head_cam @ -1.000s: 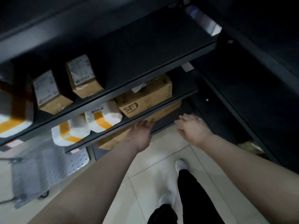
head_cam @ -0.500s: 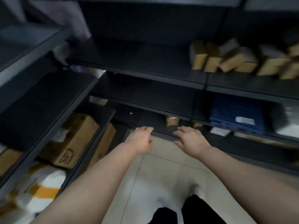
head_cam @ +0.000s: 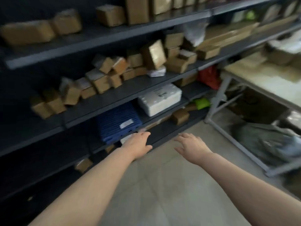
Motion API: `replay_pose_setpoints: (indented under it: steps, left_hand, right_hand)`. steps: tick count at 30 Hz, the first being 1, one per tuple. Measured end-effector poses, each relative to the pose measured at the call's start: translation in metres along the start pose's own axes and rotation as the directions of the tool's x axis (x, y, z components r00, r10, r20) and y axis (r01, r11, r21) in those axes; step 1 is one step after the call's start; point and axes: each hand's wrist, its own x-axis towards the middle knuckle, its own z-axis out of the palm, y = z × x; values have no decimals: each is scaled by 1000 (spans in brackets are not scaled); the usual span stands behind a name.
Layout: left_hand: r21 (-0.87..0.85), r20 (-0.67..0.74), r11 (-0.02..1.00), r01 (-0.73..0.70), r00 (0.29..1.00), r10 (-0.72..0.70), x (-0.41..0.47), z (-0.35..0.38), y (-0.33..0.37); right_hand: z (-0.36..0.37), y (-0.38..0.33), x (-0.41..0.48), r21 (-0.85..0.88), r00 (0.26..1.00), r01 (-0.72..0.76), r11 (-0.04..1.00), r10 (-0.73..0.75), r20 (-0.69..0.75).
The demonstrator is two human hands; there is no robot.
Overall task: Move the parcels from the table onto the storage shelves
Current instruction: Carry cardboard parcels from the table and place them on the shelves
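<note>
Both hands hover empty over the floor (head_cam: 162,185), left hand (head_cam: 140,144) and right hand (head_cam: 192,147), fingers (head_cam: 184,136) loosely spread. The table (head_cam: 268,79) lies ahead-right, nearer the right hand. Blurred parcels (head_cam: 280,57) sit at its far end, beside the shelves (head_cam: 114,98).

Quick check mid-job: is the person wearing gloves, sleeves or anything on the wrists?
No gloves: the left hand and right hand are bare. Both forearms are uncovered as far as the frame shows, with no sleeve, watch or band visible.

Parcel storeroom: dark shelves (head_cam: 114,98) crowded with cardboard parcels (head_cam: 101,80).
</note>
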Motion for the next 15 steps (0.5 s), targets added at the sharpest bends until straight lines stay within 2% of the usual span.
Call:
replay_pose_setpoints:
  steps: [7, 15]
  left_hand:
    - [-17, -1, 976, -215, 977, 215, 103, -14, 214]
    - [52, 73, 886, -461, 886, 457, 175, -13, 387]
  right_hand:
    - [-64, 192, -68, 26, 948, -283, 959, 284, -143]
    - [-98, 327, -134, 79, 811, -534, 842, 536, -235]
